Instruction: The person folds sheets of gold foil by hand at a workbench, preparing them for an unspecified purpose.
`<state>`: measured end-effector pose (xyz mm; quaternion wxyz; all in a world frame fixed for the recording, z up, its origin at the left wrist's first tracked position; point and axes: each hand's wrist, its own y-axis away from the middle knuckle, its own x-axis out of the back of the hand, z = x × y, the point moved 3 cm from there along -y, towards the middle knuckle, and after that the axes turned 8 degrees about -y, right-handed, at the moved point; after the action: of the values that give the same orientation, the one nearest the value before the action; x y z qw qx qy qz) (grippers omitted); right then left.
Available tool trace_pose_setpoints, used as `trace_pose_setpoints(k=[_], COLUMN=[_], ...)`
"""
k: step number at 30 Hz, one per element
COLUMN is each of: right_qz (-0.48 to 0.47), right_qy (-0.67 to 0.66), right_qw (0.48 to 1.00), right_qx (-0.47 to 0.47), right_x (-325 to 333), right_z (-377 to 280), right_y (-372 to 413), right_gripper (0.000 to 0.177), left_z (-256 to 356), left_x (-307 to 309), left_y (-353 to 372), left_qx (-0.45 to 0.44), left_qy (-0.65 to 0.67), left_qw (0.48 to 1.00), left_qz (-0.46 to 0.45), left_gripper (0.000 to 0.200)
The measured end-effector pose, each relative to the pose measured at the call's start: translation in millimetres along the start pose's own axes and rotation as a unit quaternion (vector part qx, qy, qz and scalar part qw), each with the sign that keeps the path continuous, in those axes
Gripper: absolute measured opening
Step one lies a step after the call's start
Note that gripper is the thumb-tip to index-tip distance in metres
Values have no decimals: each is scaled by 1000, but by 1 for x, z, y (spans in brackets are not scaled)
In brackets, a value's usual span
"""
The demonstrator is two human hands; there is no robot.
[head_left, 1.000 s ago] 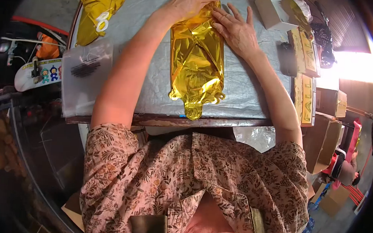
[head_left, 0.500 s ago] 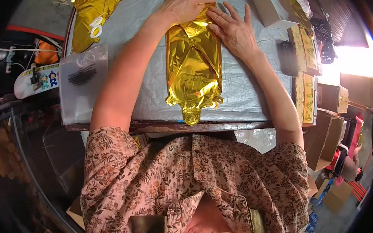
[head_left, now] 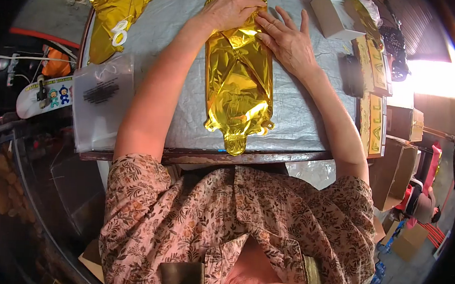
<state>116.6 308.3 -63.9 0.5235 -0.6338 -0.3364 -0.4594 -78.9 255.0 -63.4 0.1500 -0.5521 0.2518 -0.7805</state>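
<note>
A flat, deflated gold foil balloon [head_left: 239, 86] lies lengthwise on the grey-covered table [head_left: 296, 109], its narrow neck hanging over the near edge. My left hand [head_left: 233, 7] is closed over the balloon's far end, gripping the crumpled foil. My right hand [head_left: 287, 38] rests beside it with fingers spread, pressing flat on the balloon's right edge and the table cover.
More gold foil with a white "8" [head_left: 112, 13] lies at the far left. A clear plastic bag [head_left: 101, 99] overhangs the table's left edge. A white box [head_left: 333, 14], a dark object [head_left: 352, 74] and yellow printed packs [head_left: 375, 116] line the right side; cardboard boxes stand beyond.
The hands keep their places on the balloon's far end. The balloon has shifted only slightly on the table as the view moved a little.
</note>
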Motion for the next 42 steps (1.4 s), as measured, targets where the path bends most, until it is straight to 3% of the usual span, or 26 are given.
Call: trace_pose_setpoints(k=[10,13,19,28,31,32,34,37,40,42], right_qz=[11,-4,-90,-208,-150,-115,-111,-130,-153,-172], right_qy=[35,-36,-167,-201,-408,-379,-317,-294,-234,-195], right_qw=[999,998,976,944,885,907,925,922,923,931], right_qx=[28,43,105,156,168,143,180,216,266,254], right_x=[-3,3,17,47,43,58,50,20,10,11], right_z=[-11,-26,-62,-108,-86,-85,-75,-83,-101,-116], right_y=[4,8,31,74,60,43,11,-3,8,23], right_gripper=[49,52,63,77,71,64,60,64,72,80], left_z=[-7,-11,-15,-15,-4,-12,-15,-11,-1,-18], left_x=[-7,-13,-20,-19,-9,-17,-29,-17,-9,-30], left_y=[1,2,1,2,2,1,2,0,0,2], left_qx=[-26,-51,-74,-84,-74,-80,-88,-79,-21,-100], left_qy=[22,27,14,-6,-33,-25,-14,-7,-14,-31], left_qw=[999,998,997,996,997,996,996,997,998,993], left_qz=[-6,1,7,29,5,17,24,24,-51,50], left_gripper=[28,28,28,28,28,27,27,26,26,26])
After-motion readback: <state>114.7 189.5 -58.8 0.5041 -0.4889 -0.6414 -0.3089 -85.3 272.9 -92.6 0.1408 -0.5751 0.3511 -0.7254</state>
